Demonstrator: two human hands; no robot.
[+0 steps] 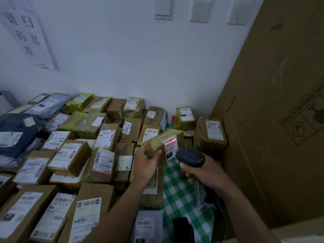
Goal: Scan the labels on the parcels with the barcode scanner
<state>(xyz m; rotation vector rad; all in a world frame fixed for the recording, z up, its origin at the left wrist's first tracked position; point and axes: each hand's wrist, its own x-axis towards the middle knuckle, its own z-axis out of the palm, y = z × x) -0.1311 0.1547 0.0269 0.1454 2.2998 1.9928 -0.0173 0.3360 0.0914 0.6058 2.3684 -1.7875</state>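
The small box [162, 141] in the middle of the frame is brown with shiny yellow-green tape, and its white label [171, 147] has black print and a thin red line across it. The scanner [190, 157] is black, and the tablecloth [180, 190] at the lower middle has green and white checks. The parcels [70, 158] on the left are mostly brown with white labels, one bag [17, 123] at the left edge is dark blue, and the wall [122, 58] is white.

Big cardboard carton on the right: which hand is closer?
Right. The right hand, gripping the scanner, is beside the carton; the left hand holds a parcel farther off.
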